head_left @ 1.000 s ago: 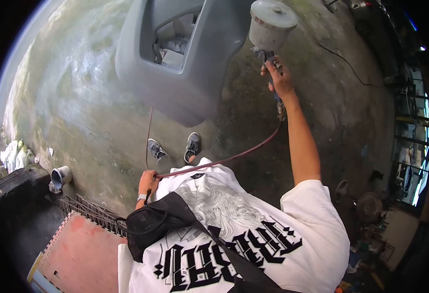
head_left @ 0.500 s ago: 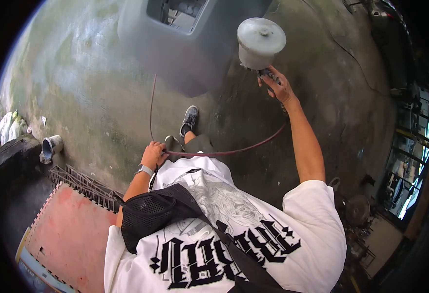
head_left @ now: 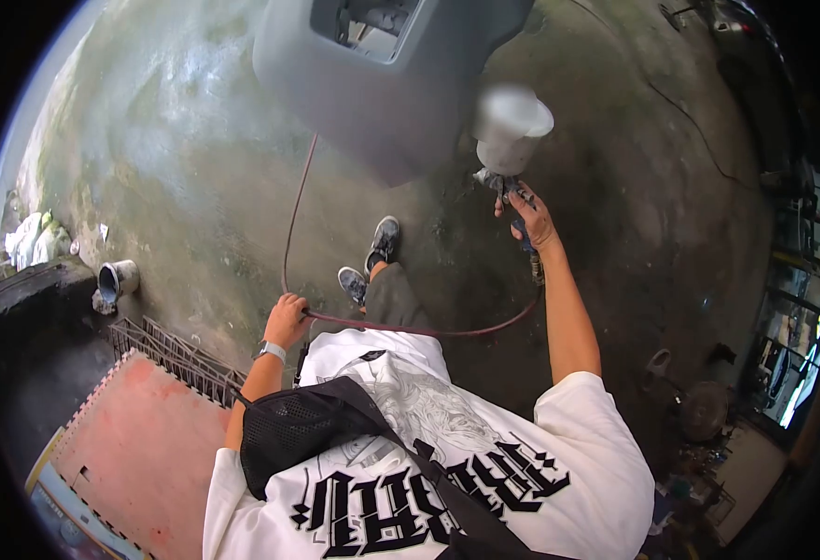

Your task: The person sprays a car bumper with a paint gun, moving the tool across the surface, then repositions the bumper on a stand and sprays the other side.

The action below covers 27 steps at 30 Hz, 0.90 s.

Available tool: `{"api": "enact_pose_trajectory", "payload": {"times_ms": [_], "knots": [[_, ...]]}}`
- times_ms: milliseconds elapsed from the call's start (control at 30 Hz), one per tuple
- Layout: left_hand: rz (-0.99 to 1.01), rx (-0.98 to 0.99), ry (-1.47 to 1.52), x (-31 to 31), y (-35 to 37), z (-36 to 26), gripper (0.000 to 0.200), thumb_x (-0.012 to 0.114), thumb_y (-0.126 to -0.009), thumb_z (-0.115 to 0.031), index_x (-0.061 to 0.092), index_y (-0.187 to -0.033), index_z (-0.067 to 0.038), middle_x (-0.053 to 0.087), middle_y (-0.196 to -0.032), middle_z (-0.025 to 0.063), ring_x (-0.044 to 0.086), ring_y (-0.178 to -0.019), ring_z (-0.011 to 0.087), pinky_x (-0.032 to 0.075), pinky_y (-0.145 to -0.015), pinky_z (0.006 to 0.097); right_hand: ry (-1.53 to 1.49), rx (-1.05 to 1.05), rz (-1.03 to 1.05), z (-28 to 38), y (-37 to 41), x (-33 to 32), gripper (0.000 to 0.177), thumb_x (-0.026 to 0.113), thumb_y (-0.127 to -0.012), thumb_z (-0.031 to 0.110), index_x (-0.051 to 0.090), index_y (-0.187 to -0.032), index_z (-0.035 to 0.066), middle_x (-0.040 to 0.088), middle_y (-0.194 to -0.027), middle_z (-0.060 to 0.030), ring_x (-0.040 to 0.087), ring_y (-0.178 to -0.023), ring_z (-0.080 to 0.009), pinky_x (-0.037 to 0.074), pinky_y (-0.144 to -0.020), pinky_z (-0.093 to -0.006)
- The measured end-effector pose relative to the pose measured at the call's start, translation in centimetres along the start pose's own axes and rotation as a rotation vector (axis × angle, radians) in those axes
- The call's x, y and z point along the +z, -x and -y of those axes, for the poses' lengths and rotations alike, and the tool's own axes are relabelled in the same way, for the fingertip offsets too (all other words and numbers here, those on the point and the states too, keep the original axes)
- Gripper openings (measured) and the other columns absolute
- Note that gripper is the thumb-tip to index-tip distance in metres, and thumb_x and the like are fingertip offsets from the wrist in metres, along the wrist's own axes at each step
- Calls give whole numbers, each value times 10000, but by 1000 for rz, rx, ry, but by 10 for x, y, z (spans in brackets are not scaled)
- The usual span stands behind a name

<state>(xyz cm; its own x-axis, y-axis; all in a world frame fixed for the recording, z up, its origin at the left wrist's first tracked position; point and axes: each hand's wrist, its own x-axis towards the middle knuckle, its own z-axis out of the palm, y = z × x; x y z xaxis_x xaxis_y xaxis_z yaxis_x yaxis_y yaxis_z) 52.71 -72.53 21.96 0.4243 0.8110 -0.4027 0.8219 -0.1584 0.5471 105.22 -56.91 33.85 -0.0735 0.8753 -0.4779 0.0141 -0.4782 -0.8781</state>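
My right hand (head_left: 535, 222) is closed around the handle of a spray gun (head_left: 498, 183) with a white paint cup (head_left: 508, 149) on top; part of the cup's lid is blurred. A dark red air hose (head_left: 419, 330) hangs from the gun's lower end and curves across to my left hand (head_left: 286, 319), whose fingers are wrapped round it. Beyond that hand the hose runs up behind a large grey car bumper (head_left: 354, 107). The bumper has a rectangular opening, and the gun is just to its right, apart from it.
A bucket (head_left: 119, 279) lies tipped at the left, near white bags (head_left: 36, 241). Below it are a metal lattice frame (head_left: 172, 353) and a pinkish board (head_left: 144, 448). A round fan-like object (head_left: 704, 411) and clutter stand at the right. A thin cable (head_left: 690, 126) crosses the floor.
The spray gun has moved down and its cup is tilted differently. The bumper appears slightly further right. My left hand still grips the hose, and both shoes now show.
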Motion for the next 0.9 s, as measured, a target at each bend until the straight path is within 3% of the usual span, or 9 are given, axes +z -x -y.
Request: {"api": "enact_pose_trajectory", "payload": {"times_ms": [133, 233, 367, 500, 700, 900], "knots": [[-163, 24, 68, -10, -5, 18, 264, 760, -695, -89, 609, -906, -36, 616, -965, 128, 552, -1058, 367, 470, -894, 446, 23, -134, -123, 70, -1, 20, 290, 589, -963, 332, 571, -1080, 67, 627, -854, -27, 587, -729, -72, 344, -383, -216], [-230, -76, 123, -23, -11, 23, 235, 735, -708, -52, 599, -897, -27, 612, -941, 154, 567, -1024, 371, 466, -888, 438, 12, -269, -189, 129, -17, 28, 244, 567, -970, 333, 563, -1038, 100, 605, -835, -17, 566, -701, -64, 352, -392, -215], [-294, -159, 181, -20, -26, 42, 217, 718, -736, -45, 593, -912, -16, 604, -943, 163, 569, -993, 370, 466, -872, 422, 64, -305, -205, 204, -48, 37, 261, 579, -959, 368, 563, -1021, 115, 603, -829, -12, 577, -719, -70, 353, -398, -225], [-402, -93, 228, -29, -39, 23, 222, 721, -739, -56, 594, -916, -16, 606, -934, 164, 567, -960, 369, 460, -830, 431, 214, -266, -198, 256, -85, 53, 294, 601, -939, 420, 569, -974, 130, 597, -817, -1, 585, -739, -79, 349, -403, -233], [-401, -8, 327, -43, -55, 13, 239, 738, -726, -80, 601, -908, -10, 623, -927, 167, 574, -947, 377, 466, -822, 435, 372, -191, -131, 270, -103, 82, 326, 606, -929, 449, 579, -963, 126, 592, -804, -1, 579, -731, -80, 345, -403, -229], [-230, 71, 275, -58, -39, 68, 252, 739, -725, -107, 621, -925, -10, 625, -930, 172, 578, -964, 381, 470, -839, 439, 305, -43, -163, 210, -68, 120, 330, 577, -947, 431, 585, -993, 104, 594, -803, -8, 574, -711, -78, 348, -394, -221]]}}
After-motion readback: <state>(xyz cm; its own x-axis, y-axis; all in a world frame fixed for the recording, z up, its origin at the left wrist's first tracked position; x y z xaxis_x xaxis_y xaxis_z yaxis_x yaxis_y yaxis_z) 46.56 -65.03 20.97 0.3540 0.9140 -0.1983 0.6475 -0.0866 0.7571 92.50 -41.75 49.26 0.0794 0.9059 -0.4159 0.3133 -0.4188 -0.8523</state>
